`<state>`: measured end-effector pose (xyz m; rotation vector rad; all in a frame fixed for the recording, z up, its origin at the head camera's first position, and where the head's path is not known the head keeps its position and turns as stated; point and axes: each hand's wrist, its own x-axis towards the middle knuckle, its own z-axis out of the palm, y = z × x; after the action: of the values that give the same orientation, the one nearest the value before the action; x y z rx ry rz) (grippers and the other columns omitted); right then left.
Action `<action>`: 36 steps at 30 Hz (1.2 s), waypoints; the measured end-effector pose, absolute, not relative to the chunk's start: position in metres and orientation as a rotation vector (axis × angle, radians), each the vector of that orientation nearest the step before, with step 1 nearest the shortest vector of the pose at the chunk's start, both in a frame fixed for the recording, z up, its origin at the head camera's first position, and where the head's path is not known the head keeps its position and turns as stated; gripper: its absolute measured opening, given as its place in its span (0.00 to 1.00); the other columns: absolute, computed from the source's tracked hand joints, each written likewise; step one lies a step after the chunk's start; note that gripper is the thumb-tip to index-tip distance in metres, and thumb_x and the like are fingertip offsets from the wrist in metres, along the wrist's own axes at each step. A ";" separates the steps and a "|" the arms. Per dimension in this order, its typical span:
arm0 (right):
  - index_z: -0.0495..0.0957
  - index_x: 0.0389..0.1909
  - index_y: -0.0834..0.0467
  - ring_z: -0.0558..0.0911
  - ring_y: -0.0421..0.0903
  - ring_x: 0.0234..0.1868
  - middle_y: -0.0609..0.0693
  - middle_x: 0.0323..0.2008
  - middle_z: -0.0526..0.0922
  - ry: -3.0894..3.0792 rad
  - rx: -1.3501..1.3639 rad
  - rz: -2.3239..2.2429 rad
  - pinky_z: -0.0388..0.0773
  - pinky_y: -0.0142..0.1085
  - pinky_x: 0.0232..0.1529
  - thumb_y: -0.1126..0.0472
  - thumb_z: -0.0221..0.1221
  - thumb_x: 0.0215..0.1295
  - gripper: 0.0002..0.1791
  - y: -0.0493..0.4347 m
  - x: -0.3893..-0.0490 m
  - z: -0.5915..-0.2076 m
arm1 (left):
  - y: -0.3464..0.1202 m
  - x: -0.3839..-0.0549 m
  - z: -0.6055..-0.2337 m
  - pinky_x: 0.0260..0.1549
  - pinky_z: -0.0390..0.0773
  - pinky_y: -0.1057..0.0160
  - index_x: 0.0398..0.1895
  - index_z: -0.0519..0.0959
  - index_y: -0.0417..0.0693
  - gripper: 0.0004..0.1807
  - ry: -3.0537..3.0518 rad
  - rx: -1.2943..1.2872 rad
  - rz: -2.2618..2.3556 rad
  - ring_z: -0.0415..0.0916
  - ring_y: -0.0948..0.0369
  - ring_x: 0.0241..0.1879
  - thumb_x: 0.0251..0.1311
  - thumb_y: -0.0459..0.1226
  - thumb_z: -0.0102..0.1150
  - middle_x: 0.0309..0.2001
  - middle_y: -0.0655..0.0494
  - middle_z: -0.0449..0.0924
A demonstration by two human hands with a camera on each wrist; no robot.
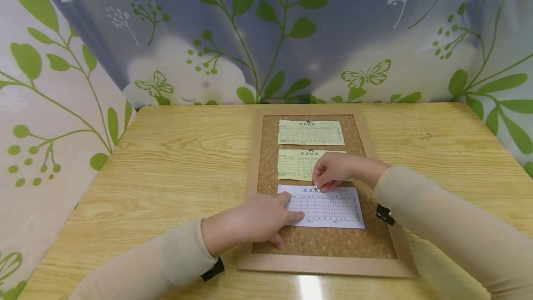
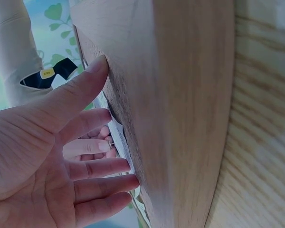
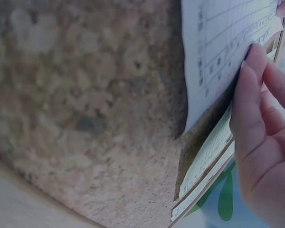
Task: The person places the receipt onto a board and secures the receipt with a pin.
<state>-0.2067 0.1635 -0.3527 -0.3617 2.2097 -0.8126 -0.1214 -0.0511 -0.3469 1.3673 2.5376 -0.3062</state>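
Observation:
A white printed form point(image 1: 337, 209) lies on the lower half of a wood-framed cork board point(image 1: 325, 245). My left hand point(image 1: 260, 219) spreads over its left side, index and middle fingertips on the paper and thumb on the cork. At the form's top edge, near its middle, my right hand point(image 1: 333, 171) pinches a small metal thumbtack point(image 1: 315, 187), which also shows between the fingertips in the left wrist view. Above are two yellow forms, the upper one point(image 1: 310, 133) and the lower one point(image 1: 293, 166), partly hidden behind my right hand. Each has a tack at its top edge.
The board's wooden frame point(image 1: 326, 264) surrounds the cork on a light wood-grain table point(image 1: 187, 161). A leaf-patterned curtain point(image 1: 233, 36) stands behind and to the sides. Dark bands sit at both wrists, the right one point(image 1: 385, 214) close over the frame's right edge.

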 end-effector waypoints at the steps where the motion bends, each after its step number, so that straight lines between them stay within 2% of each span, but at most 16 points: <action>1: 0.78 0.30 0.63 0.79 0.40 0.26 0.50 0.25 0.80 2.208 -0.355 -0.816 0.77 0.31 0.29 0.68 0.57 0.63 0.04 0.164 -0.207 -0.353 | -0.051 -0.121 -0.347 0.17 0.69 0.69 0.63 0.69 0.69 0.40 2.538 1.368 -0.304 0.65 0.66 0.23 0.40 0.59 0.65 0.42 0.53 0.70; 36: 0.75 0.29 0.62 0.78 0.41 0.26 0.50 0.25 0.78 2.227 -0.355 -0.814 0.77 0.31 0.28 0.69 0.54 0.65 0.05 0.161 -0.203 -0.356 | -0.051 -0.120 -0.347 0.18 0.68 0.69 0.63 0.69 0.69 0.41 2.542 1.365 -0.294 0.64 0.66 0.24 0.39 0.59 0.66 0.41 0.53 0.69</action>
<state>-0.2027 0.1613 -0.3561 -0.3548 2.2275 -0.8143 -0.1198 -0.0505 -0.3470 1.3653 2.5416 -0.2938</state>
